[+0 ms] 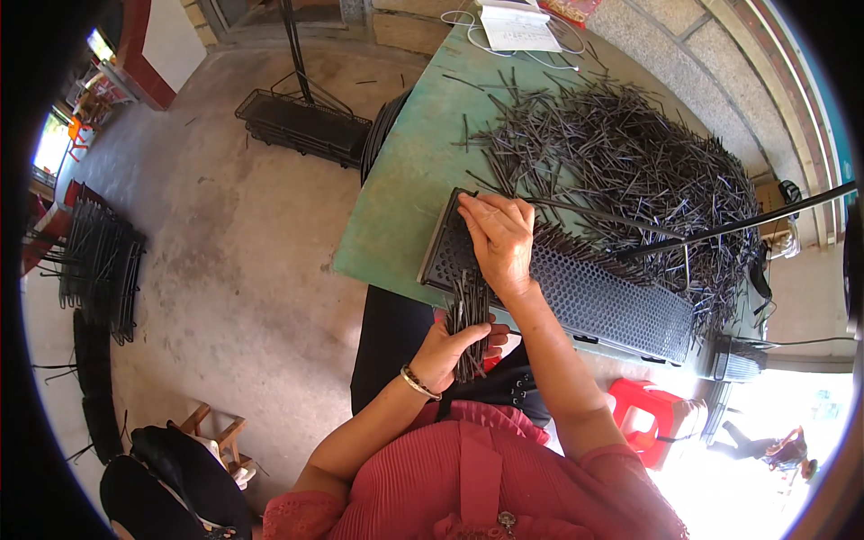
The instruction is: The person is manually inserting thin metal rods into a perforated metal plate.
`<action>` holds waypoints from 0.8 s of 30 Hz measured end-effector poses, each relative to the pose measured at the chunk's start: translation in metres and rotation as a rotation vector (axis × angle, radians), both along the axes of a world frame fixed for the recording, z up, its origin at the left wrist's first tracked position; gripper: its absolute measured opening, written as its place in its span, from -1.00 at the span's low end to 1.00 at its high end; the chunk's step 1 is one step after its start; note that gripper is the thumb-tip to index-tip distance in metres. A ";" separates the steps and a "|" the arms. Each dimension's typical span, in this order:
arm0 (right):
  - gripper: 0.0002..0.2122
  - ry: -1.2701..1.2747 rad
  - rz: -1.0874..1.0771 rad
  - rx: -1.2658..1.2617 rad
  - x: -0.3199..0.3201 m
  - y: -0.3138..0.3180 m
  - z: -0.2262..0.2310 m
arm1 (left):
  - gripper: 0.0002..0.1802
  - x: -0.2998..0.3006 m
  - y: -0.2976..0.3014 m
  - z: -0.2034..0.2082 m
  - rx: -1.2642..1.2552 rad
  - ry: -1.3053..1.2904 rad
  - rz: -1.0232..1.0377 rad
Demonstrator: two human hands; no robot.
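My left hand (441,354) is wrapped round a bundle of thin black strips (469,315), held upright just off the table's near edge. Above and to the right of it, my right hand (500,236) reaches over the left end of a long black perforated tray (603,301). Its fingers are pinched together at the tray's far left corner. Whatever lies between those fingertips is too small to make out. Many black strips stick up along the tray's far side. Behind the tray a large loose heap of black strips (630,153) covers much of the table.
The green table (396,207) ends in a corner at my left. Papers and a white cable (522,27) lie at its far end. A black wire rack (306,126) stands on the floor at left. A red stool (643,418) is at right, and a black rod (765,220) crosses the heap.
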State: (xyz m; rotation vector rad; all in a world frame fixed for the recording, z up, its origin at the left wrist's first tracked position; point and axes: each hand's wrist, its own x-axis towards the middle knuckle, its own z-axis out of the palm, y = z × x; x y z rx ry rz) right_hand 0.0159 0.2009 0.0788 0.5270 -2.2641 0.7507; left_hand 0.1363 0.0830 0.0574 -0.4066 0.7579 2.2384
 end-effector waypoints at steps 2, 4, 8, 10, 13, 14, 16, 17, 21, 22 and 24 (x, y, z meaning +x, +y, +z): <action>-0.82 0.031 0.022 0.039 0.003 0.001 0.004 | -0.75 0.000 0.000 -0.001 -0.010 0.009 0.000; -0.83 0.025 0.037 -0.053 0.009 0.005 0.007 | -0.75 -0.001 0.000 -0.002 -0.018 0.030 0.000; -0.83 -0.516 0.004 -0.334 0.042 0.017 0.037 | -0.76 0.000 -0.002 0.002 -0.019 0.041 0.041; -0.80 -0.738 0.037 -0.232 0.056 0.032 0.038 | -0.76 -0.002 -0.002 0.006 -0.019 0.057 0.070; -0.79 -0.992 0.119 -0.322 0.063 0.040 0.030 | -0.76 -0.005 0.002 0.007 -0.059 0.104 0.050; -0.80 -1.142 0.177 -0.416 0.064 0.043 0.029 | -0.76 -0.005 0.003 0.008 -0.059 0.104 0.043; -0.82 -1.129 0.185 -0.430 0.063 0.047 0.029 | -0.72 -0.006 0.006 0.009 -0.056 0.124 0.040; -0.83 -1.130 0.190 -0.495 0.061 0.050 0.026 | -0.72 -0.006 0.006 0.006 -0.057 0.124 0.037; -0.84 -1.074 0.088 -0.703 0.050 0.052 0.024 | -0.73 -0.005 0.004 0.002 -0.045 0.091 0.014; -0.83 -1.037 0.118 -0.790 0.045 0.052 0.029 | -0.75 -0.005 0.004 0.003 -0.035 0.060 0.034; -0.81 -0.795 0.045 -0.841 0.037 0.043 0.032 | -0.75 -0.004 0.005 0.002 -0.030 0.061 0.025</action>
